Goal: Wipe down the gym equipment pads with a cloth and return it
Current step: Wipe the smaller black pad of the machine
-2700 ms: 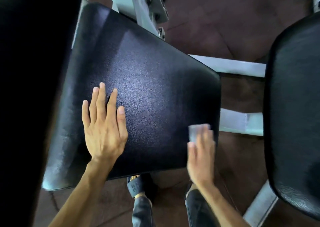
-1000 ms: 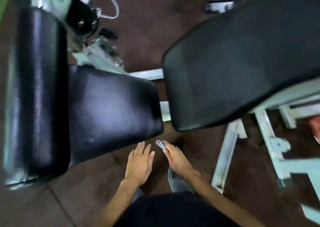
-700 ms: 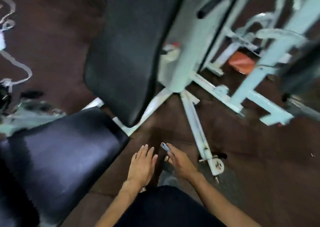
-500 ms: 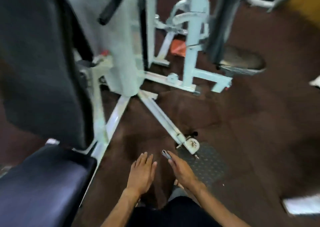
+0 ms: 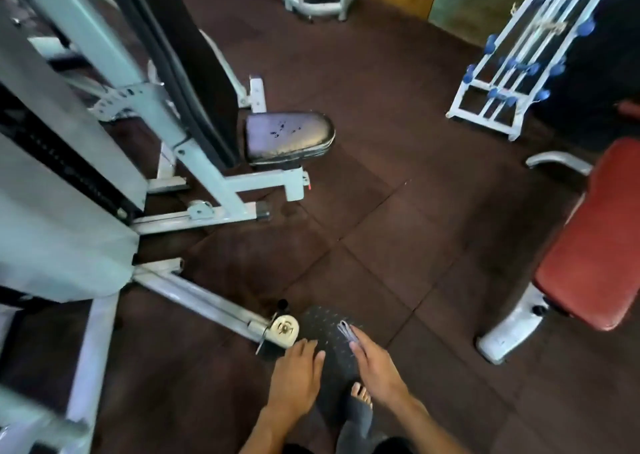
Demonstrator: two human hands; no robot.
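Cloth (image 5: 345, 331), folded small and grey, sits pinched in the fingers of my right hand (image 5: 377, 370), near the machine's white foot (image 5: 284, 329). My left hand (image 5: 297, 377) hangs flat and released, fingers together, beside that foot.

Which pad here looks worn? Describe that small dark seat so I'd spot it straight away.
Start at the big pale metal machine filling the left side. Follow its tall black back pad down to where it meets the frame; the small dark seat juts out there toward the open floor. Unlike the red bench on the right, it is black, rounded, and scuffed on top with little dark marks.
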